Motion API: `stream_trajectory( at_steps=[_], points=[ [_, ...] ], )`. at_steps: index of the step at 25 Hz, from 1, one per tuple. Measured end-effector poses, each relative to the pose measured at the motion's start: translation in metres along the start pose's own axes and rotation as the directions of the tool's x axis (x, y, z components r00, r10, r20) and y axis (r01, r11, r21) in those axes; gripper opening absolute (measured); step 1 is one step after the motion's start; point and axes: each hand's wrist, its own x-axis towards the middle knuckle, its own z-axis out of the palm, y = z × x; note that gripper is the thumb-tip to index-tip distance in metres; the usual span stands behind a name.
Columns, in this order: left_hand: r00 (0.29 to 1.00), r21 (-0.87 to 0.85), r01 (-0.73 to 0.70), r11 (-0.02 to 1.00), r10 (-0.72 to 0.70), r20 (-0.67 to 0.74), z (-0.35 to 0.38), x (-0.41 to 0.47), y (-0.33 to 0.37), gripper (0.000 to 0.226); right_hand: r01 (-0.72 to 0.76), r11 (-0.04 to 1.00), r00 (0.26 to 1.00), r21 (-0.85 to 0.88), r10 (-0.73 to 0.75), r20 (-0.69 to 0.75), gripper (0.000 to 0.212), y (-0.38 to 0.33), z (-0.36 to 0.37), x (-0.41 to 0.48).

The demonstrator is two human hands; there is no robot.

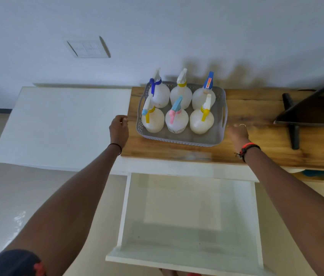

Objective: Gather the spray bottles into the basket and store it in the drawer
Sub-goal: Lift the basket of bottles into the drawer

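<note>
– Looking at the basket (179, 140), where does it lie from the hands?
– It stands on the wooden worktop (256, 108) close to the wall, with all six spray bottles (177, 120) upright inside in two rows of three. It is between the two hands and a little ahead of both.
– And its long axis?
– Left to right, so one slotted end handle faces each hand. The left hand (118, 128) is just beside the left end, not touching, its fingers loosely curled around nothing. The right hand (237, 132) is just beside the near right corner. It is blurred, but the fingers seem stretched forward and hold nothing.
– Which is nearer?
– About even. The blur makes it hard to call.
– The drawer (189, 216)?
– Pulled open below the worktop's front edge, on the person's side. I judge the gathering done. What's left is to grip both end handles, then carry the basket back and down, kept level so that no bottle topples.
</note>
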Motion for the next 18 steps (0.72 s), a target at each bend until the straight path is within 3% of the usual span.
stream_trajectory(
  at_steps=[4, 8, 11, 13, 18],
  points=[
    [0.987, 0.055, 0.117, 0.992, -0.122, 0.102, 0.024, 0.034, 0.022, 0.038, -0.018, 0.999, 0.997, -0.043, 0.021, 0.080, 0.029, -0.020, 0.000, 0.029],
    [0.955, 0.062, 0.203, 0.977, -0.212, 0.208, 0.041, 0.059, 0.032, 0.033, -0.026, 0.997, 0.991, -0.074, 0.036, 0.130, 0.028, -0.034, 0.004, 0.050],
    [0.915, 0.059, 0.244, 0.968, -0.250, 0.318, 0.048, 0.069, 0.036, 0.022, -0.038, 0.998, 0.977, -0.048, 0.047, 0.207, 0.044, -0.038, 0.008, 0.062],
    [0.896, 0.073, 0.211, 0.975, -0.222, 0.384, 0.053, 0.070, 0.039, 0.017, -0.061, 0.998, 0.970, -0.033, 0.067, 0.233, 0.051, -0.038, 0.014, 0.067],
    [0.920, 0.092, 0.064, 0.994, -0.095, 0.379, 0.056, 0.054, 0.052, 0.048, -0.028, 0.995, 0.976, -0.098, 0.048, 0.213, 0.036, -0.034, 0.028, 0.075]
  ],
)
